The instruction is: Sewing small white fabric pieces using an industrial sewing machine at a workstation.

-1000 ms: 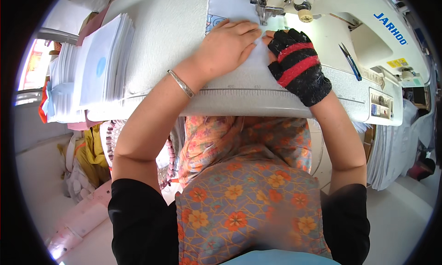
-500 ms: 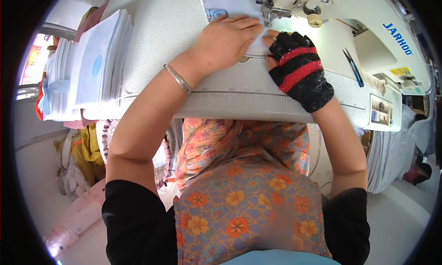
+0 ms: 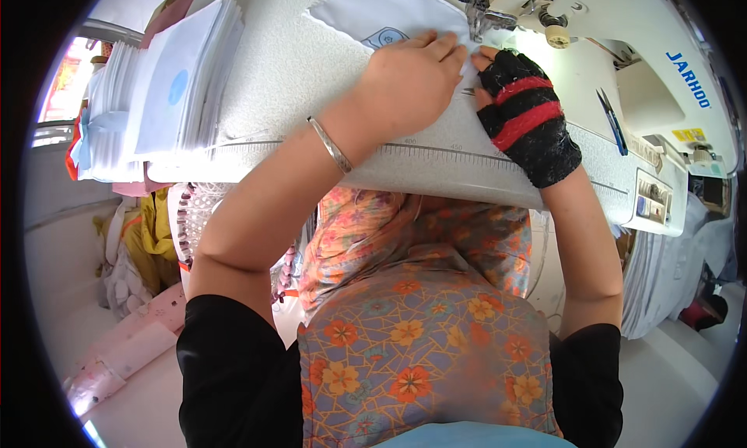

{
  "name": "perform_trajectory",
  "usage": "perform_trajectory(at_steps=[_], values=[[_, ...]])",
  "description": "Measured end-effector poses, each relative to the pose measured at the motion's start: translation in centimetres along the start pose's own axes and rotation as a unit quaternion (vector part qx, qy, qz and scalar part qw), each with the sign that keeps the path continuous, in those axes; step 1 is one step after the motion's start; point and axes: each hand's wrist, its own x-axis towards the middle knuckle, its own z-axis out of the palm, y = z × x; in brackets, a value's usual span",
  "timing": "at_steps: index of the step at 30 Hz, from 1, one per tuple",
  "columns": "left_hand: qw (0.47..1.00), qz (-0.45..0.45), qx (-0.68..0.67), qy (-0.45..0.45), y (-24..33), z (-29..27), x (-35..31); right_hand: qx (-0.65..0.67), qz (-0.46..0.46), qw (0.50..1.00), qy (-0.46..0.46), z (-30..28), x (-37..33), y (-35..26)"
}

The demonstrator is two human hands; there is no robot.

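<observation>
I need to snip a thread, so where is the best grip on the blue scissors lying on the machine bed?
Probably at the scissors' lower end, coming from the right hand side: they lie flat, clear of the white fabric, nothing covering them.

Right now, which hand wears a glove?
The right hand: it has a black fingerless glove with red stripes. The left hand is bare, with only a metal bangle at the wrist. Both press on the white fabric.

Yellow label (image 3: 686, 135) on sewing machine, small control panel (image 3: 648, 199) beneath — grey
</observation>
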Motion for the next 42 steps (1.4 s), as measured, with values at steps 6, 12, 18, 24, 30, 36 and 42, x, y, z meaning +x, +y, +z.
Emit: perform_trajectory(at_steps=[6,12,18,24,30,36,42], values=[[1.0,-0.016,-0.012,0.002,1.5,-0.1,-0.5,0.036,-0.002,0.999,0.028,0.6,-0.5,0.3],[0.999,-0.019,-0.044,0.01,1.7,-0.5,-0.3,0.053,0.005,0.998,0.029,0.2,-0.4,0.0],[0.998,-0.004,-0.044,0.044,0.9,0.1,0.1,0.052,0.01,0.998,0.026,0.3,-0.4,0.1],[0.998,-0.006,-0.057,0.04,-0.7,0.7,1.4,0.035,0.023,0.999,0.023,0.6,-0.3,0.4],[0.997,-0.001,-0.072,0.04,-2.7,1.3,2.1,0.025,0.028,0.999,0.023,0.4,-0.1,0.6],[0.993,-0.118,0.013,0.028,-4.7,0.6,1.2,0.033,0.024,0.998,0.05,0.0,0.2,0.8],[0.99,-0.138,0.026,-0.01,-7.0,0.0,0.2,0.054,0.048,0.997,0.029,-0.6,0.3,0.4]])
